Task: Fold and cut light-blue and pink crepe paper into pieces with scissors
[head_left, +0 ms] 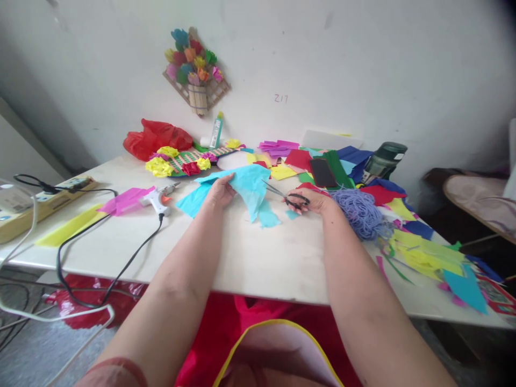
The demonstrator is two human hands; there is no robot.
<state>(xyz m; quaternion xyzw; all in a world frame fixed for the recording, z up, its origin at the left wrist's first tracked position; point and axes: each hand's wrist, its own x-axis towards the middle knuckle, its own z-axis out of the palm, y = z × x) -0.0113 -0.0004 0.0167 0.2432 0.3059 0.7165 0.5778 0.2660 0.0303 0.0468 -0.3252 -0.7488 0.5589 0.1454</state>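
My left hand (222, 192) grips a sheet of light blue crepe paper (250, 185) by its edge, and the sheet droops to the right over the table. My right hand (312, 201) has its fingers round the black handles of a pair of scissors (296, 201). The blades point left toward the paper and look slightly apart. Below the hanging sheet lies a cut blue piece (267, 216), which seems to touch it. A smaller blue scrap (292, 214) rests under my right hand.
A hot glue gun (155, 201) and its cord lie left, near a power strip (48, 204). Behind are a flower-decorated craft piece (189, 163) and a glue tube (216, 130). Rightward are a phone (323, 172), purple yarn (360, 212), a dark bottle (385, 161) and coloured paper scraps (427, 255).
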